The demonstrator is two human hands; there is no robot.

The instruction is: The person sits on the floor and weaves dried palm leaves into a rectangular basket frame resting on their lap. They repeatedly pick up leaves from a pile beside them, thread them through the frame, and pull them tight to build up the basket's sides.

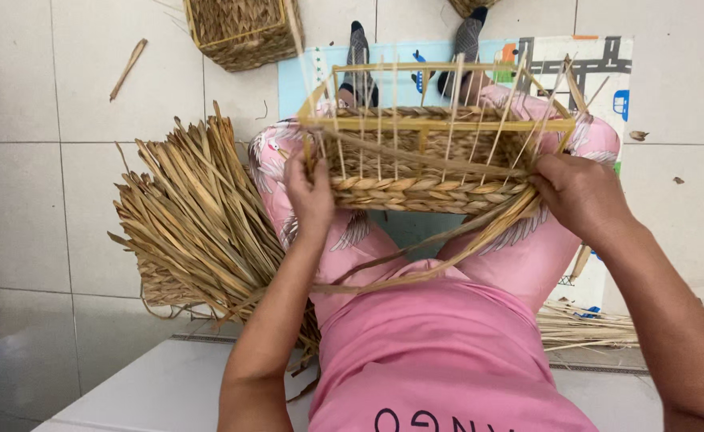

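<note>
Beyond your work you see a finished woven basket [244, 32] on the tiled floor [48, 104], a stray stick [128, 69] and a printed mat [600, 68].

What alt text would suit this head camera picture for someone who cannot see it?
A seated person's left hand and right hand grip a half-woven basket on their lap, a dried strand trailing from it. A pile of dried leaves lies on the tiled floor beside them.

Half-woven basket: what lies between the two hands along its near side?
In the head view, rows of braided straw weave span between left hand and right hand, crossed by thin upright stakes.
</note>
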